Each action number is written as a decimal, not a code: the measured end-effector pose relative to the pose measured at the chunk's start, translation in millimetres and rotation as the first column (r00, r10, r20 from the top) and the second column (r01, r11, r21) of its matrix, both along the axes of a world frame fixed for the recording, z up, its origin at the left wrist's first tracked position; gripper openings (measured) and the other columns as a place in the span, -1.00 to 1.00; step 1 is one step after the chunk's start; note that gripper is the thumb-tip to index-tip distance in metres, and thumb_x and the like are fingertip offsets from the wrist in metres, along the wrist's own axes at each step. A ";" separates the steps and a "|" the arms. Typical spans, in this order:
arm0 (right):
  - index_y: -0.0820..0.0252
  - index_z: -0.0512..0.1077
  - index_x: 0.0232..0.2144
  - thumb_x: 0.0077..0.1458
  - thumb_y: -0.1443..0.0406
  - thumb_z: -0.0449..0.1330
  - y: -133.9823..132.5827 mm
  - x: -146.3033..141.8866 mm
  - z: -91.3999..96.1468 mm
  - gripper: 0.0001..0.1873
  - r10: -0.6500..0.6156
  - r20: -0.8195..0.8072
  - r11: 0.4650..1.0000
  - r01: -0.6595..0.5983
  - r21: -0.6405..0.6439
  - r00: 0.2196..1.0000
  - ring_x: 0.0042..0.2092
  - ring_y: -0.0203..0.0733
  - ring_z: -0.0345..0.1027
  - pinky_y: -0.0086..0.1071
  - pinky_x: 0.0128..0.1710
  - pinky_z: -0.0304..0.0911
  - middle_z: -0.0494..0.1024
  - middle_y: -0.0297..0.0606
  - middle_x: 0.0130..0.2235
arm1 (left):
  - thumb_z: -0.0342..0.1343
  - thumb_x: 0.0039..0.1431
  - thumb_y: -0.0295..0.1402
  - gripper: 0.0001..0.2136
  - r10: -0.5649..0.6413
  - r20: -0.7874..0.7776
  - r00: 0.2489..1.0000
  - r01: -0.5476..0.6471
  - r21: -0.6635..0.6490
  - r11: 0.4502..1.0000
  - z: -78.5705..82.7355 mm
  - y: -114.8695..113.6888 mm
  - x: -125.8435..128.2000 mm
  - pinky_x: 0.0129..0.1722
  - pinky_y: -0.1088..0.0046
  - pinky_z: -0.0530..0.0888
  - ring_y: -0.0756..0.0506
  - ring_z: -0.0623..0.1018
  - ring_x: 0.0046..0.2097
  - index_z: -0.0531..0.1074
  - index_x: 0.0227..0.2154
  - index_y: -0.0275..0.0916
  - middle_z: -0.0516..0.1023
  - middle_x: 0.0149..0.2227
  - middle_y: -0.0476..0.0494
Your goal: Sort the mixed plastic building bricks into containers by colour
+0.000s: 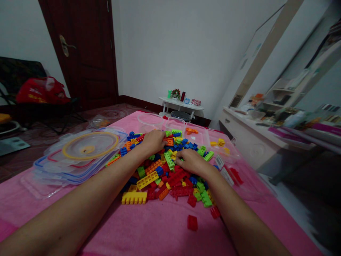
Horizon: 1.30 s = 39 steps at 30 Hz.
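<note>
A heap of toy building bricks in red, yellow, green, blue and orange lies in the middle of the pink-covered table (154, 227). My left hand (153, 141) reaches into the far side of the heap, its fingers curled down beside an orange brick (168, 142). What it grips, if anything, is hidden. Closer to me, my right hand (190, 160) rests on the heap with bent fingers, just right of a green brick (169, 160). Its fingertips are partly covered, and I cannot make out what is in them. A long yellow brick (147, 180) lies at the near left.
Stacked clear lids (80, 160) stand left of the heap. Clear containers line the far and right sides, one with orange bricks (191, 131), another with yellow bricks (221, 142), a nearer one with red bricks (236, 176). A single red brick (192, 223) lies near me.
</note>
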State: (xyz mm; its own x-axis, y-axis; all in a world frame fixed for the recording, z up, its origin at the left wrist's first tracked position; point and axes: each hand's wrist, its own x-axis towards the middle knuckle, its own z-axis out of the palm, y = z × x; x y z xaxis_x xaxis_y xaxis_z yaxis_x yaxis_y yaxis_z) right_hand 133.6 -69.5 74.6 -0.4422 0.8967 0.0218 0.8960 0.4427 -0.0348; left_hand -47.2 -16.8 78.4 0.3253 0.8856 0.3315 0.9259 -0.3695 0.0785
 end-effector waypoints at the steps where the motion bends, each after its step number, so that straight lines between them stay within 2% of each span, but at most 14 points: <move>1: 0.17 0.48 -0.50 0.06 0.23 0.06 -0.4 -0.2 0.4 -0.76 0.000 0.002 1.000 0.000 0.000 1.000 -0.36 -0.25 0.35 -0.41 -0.42 -0.04 0.54 -0.27 -0.41 | 0.01 0.12 -0.21 -0.70 0.002 0.000 1.000 -0.002 -0.005 1.000 0.3 -0.3 0.0 -0.18 0.27 0.45 -0.26 0.53 -0.09 0.47 -0.15 -0.19 0.56 -0.15 -0.23; 16: 0.19 0.50 -0.48 0.08 0.25 0.08 -1.6 -1.0 3.2 -0.77 -0.003 -0.019 1.000 0.003 -0.028 1.000 -0.38 -0.27 0.33 -0.44 -0.42 0.00 0.54 -0.27 -0.43 | 0.02 0.12 -0.20 -0.69 0.008 0.004 1.000 -0.008 -0.035 0.999 1.7 -0.7 -0.4 -0.14 0.29 0.43 -0.24 0.52 -0.08 0.47 -0.13 -0.19 0.55 -0.13 -0.24; 23: 0.24 0.52 -0.46 0.01 0.36 0.09 6.2 12.9 9.3 -0.80 0.056 -0.182 0.996 -0.067 -0.056 0.982 -0.37 -0.29 0.36 -0.48 -0.36 0.09 0.57 -0.28 -0.41 | 0.04 0.10 -0.22 -0.69 0.011 0.007 1.000 -0.010 -0.042 0.999 1.4 0.6 -1.1 -0.12 0.30 0.43 -0.24 0.52 -0.08 0.47 -0.12 -0.19 0.55 -0.13 -0.24; 28: 0.23 0.53 -0.38 -0.01 0.37 0.12 14.2 27.4 16.0 -0.82 -0.009 -0.303 0.997 0.032 0.071 0.953 -0.31 -0.26 0.37 -0.47 -0.32 0.14 0.57 -0.26 -0.32 | 0.04 0.11 -0.24 -0.70 -0.007 0.005 1.000 0.007 -0.043 0.999 0.6 2.1 -1.7 -0.10 0.31 0.42 -0.23 0.51 -0.06 0.48 -0.12 -0.17 0.55 -0.12 -0.23; 33: 0.23 0.53 -0.36 -0.01 0.35 0.14 25.9 40.9 8.6 -0.83 -0.112 -0.372 0.969 0.184 0.163 0.921 -0.29 -0.24 0.38 -0.44 -0.28 0.18 0.58 -0.23 -0.29 | 0.03 0.10 -0.27 -0.70 -0.018 0.005 1.000 0.018 -0.050 0.999 1.4 2.0 -1.6 -0.12 0.30 0.43 -0.24 0.52 -0.07 0.49 -0.12 -0.15 0.55 -0.13 -0.24; 36: 0.22 0.53 -0.37 -0.01 0.33 0.14 29.3 46.0 6.1 -0.83 -0.193 -0.446 0.939 0.296 0.174 0.874 -0.29 -0.22 0.40 -0.43 -0.28 0.20 0.58 -0.23 -0.31 | 0.00 0.11 -0.32 -0.70 -0.024 0.017 1.000 0.025 -0.056 0.998 2.1 1.3 -1.8 -0.11 0.31 0.42 -0.23 0.51 -0.06 0.50 -0.11 -0.14 0.55 -0.13 -0.23; 39: 0.22 0.52 -0.41 0.00 0.30 0.11 27.7 47.5 11.2 -0.82 -0.201 -0.528 0.929 0.333 0.165 0.825 -0.34 -0.22 0.41 -0.43 -0.32 0.20 0.58 -0.25 -0.38 | 0.00 0.11 -0.33 -0.70 -0.030 0.030 0.999 0.032 -0.053 0.998 2.8 1.2 -2.2 -0.12 0.32 0.42 -0.22 0.51 -0.07 0.51 -0.12 -0.15 0.55 -0.14 -0.23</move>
State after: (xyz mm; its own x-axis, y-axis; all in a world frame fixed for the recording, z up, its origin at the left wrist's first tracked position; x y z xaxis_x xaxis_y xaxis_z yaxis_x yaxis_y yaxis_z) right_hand 181.1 -41.8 85.8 -0.0565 0.9148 0.4000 0.8702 0.2415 -0.4294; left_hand -49.4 -15.5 81.3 0.3437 0.8920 0.2935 0.9110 -0.3926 0.1263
